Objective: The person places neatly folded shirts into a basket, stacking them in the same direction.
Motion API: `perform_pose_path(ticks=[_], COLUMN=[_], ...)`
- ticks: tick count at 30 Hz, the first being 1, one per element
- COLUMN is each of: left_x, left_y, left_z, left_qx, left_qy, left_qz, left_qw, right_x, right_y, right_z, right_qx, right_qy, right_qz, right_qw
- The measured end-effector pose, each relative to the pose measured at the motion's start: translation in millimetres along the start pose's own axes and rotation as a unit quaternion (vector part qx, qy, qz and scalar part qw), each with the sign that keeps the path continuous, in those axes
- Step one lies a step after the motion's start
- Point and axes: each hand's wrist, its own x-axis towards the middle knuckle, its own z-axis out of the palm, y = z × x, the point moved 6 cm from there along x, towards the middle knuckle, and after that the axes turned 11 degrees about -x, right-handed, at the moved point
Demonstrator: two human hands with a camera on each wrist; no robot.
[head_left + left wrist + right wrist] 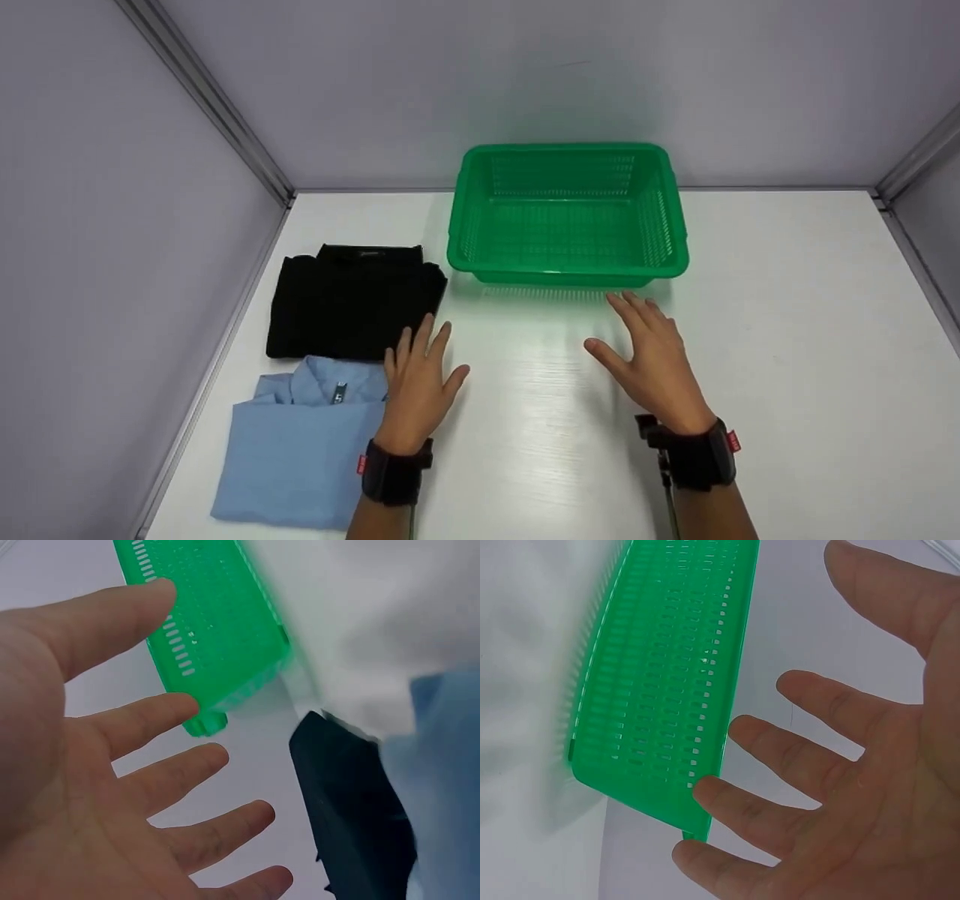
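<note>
My left hand [416, 390] hovers with spread fingers beside the folded light blue shirt [300, 457] and the folded black garment [352, 304], holding nothing. In the left wrist view its palm and straight fingers [142, 787] show plainly, with the black garment [352, 810] and blue cloth [442, 787] to the right. My right hand [656, 360], fingers extended and thumb apart, is just in front of the green plastic basket [570, 276] and holds nothing. The right wrist view shows the basket [652, 690] beyond those fingers. A dark tag sits at the shirt's collar.
The basket stands against the back wall [420, 90] on a white table [787, 337]. A grey wall [112, 262] borders the left side, with metal strips along the edges. Both wrists wear black bands [701, 457] with cables.
</note>
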Motion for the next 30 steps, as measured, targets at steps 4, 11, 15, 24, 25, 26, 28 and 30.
perform_pose_path(ticks=[4, 11, 15, 24, 25, 26, 28, 30], left_x=[-3.5, -14.8, -25.7, -46.7, -49.2, -51.5, -55.4, -58.7], left_y=[-13.6, -44.1, -59.7, -89.4, -92.7, -96.1, -103.2, -110.9], left_z=[-9.7, -33.0, -44.5, -64.5, -67.3, -70.1, -75.7, -81.0], left_qx=[-0.002, -0.007, 0.005, 0.004, 0.005, 0.005, 0.008, 0.010], left_qy=[0.009, 0.026, 0.036, 0.022, 0.019, 0.017, 0.008, -0.001], left_qz=[-0.015, -0.045, -0.060, -0.116, -0.124, -0.131, -0.148, -0.166], left_qw=[0.9998, 0.9986, 0.9975, 0.9929, 0.9921, 0.9913, 0.9889, 0.9861], right_x=[-0.7, 0.3, 0.4, -0.2, -0.3, -0.5, -0.7, -1.1], right_y=[0.5, -0.6, -2.5, -3.2, -3.2, -3.3, -3.5, -3.6], right_z=[-0.6, 1.6, 3.8, 3.1, 3.1, 3.1, 3.1, 3.0], right_qx=[0.000, -0.003, 0.003, -0.002, -0.001, -0.001, 0.001, 0.002], right_qy=[0.001, -0.004, -0.006, -0.001, -0.001, -0.002, -0.002, -0.003], right_qz=[-0.002, -0.005, -0.008, -0.010, -0.010, -0.010, -0.010, -0.009], right_qw=[1.000, 1.000, 1.000, 1.000, 1.000, 1.000, 1.000, 1.000])
